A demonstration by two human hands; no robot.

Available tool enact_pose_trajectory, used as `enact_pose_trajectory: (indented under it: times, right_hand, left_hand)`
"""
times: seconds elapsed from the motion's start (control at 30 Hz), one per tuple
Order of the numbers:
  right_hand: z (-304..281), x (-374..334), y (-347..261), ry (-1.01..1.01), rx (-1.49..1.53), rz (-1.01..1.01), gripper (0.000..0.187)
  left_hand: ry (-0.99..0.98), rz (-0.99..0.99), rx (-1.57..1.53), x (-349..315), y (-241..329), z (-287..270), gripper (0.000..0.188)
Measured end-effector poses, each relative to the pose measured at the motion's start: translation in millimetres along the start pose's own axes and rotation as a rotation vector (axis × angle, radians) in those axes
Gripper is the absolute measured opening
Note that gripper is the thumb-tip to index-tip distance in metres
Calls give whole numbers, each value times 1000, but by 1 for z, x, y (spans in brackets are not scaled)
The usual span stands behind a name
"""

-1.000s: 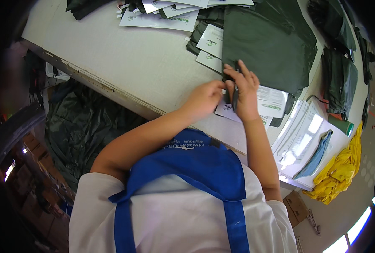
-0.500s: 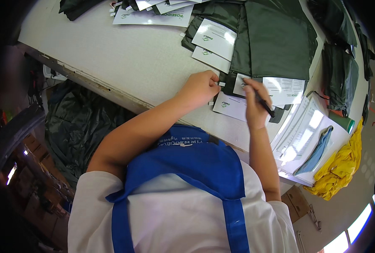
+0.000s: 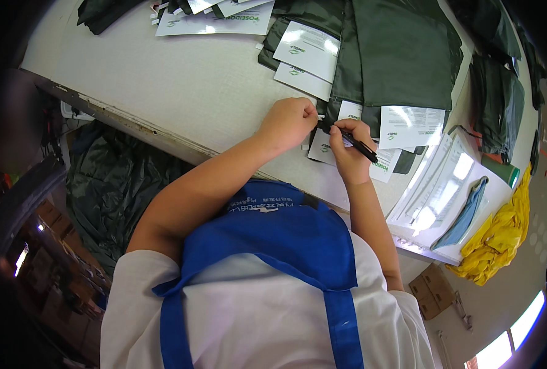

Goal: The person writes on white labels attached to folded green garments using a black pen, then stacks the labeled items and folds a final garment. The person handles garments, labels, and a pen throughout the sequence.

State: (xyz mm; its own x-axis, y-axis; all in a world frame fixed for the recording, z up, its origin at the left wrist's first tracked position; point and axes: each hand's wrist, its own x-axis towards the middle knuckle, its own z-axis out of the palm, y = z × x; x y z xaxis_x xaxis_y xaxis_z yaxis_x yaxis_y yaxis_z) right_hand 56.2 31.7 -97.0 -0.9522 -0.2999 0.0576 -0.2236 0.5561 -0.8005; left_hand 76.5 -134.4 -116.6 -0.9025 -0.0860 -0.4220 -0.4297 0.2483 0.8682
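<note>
My left hand is closed, thumb and fingertips pinched at a small white tag at the edge of the dark green folded fabric. A black pen is gripped in my right hand, its tip end close beside the tag and its back end slanting down to the right. Whether the tip touches the tag I cannot tell. White printed cards lie among the fabric pieces. One card is partly hidden behind my right hand, and two others overlap beyond my left hand.
More white cards and dark fabric lie at the far edge of the pale table. Papers in a clear sleeve, a blue cloth strip and yellow fabric are to the right. Dark fabric hangs below the table's left edge.
My right hand with the pen has moved left and slightly down, bringing the pen close to the tag. The left hand stays in nearly the same pinch.
</note>
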Motion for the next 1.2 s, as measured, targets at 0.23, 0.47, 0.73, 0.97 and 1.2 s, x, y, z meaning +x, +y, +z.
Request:
enact_pose_trajectory:
  times: [0.23, 0.47, 0.73, 0.97, 1.2]
  right_hand:
    - [-1, -4, 0, 96, 81, 6, 12]
    - [-2, -27, -8, -49, 160, -96, 14]
    - [6, -37, -2, -90, 51, -198, 11]
    - [8, -35, -4, -88, 2, -231, 13]
    - [6, -37, -4, -64, 26, -227, 14]
  left_hand:
    - [20, 26, 2, -4, -3, -1, 14]
    - [-96, 659, 617, -67, -26, -20, 26]
    - [-89, 730, 694, -74, -33, -23, 38]
    - [-152, 696, 710, -74, -34, -23, 36]
    - [-138, 687, 686, -73, -34, -23, 34]
